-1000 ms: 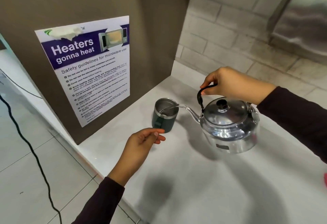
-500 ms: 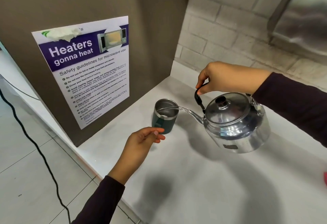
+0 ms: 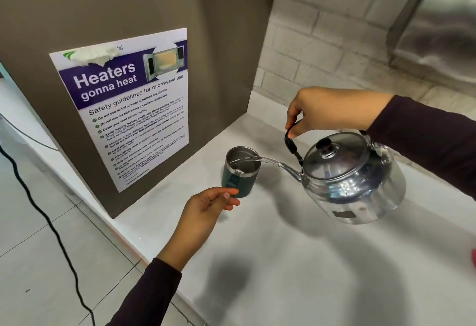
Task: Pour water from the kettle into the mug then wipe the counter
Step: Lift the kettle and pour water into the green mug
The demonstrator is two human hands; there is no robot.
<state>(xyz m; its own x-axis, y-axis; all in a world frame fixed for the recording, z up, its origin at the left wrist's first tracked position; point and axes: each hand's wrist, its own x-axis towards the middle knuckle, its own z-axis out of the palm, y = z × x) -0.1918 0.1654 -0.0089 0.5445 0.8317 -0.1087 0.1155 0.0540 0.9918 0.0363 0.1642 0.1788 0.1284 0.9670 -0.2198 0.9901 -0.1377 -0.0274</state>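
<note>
A dark green mug (image 3: 238, 175) with a steel rim stands upright on the white counter (image 3: 296, 261) close to a brown panel. My right hand (image 3: 327, 110) grips the black handle of a shiny metal kettle (image 3: 353, 179), held tilted above the counter to the mug's right. A thin stream of water runs from the kettle's spout into the mug. My left hand (image 3: 203, 212) is at the mug's near side, with its fingertips on the mug's handle.
A brown panel with a microwave safety poster (image 3: 128, 109) stands just left of the mug. A brick wall and a steel hood (image 3: 435, 24) lie behind. Something red (image 3: 473, 258) peeks in at the right edge. A black cable (image 3: 51, 225) trails on the tiled floor left of the counter edge.
The kettle has tipped further toward the mug and its body has risen and shifted right. Water keeps flowing into the mug. My left hand has stayed at the mug.
</note>
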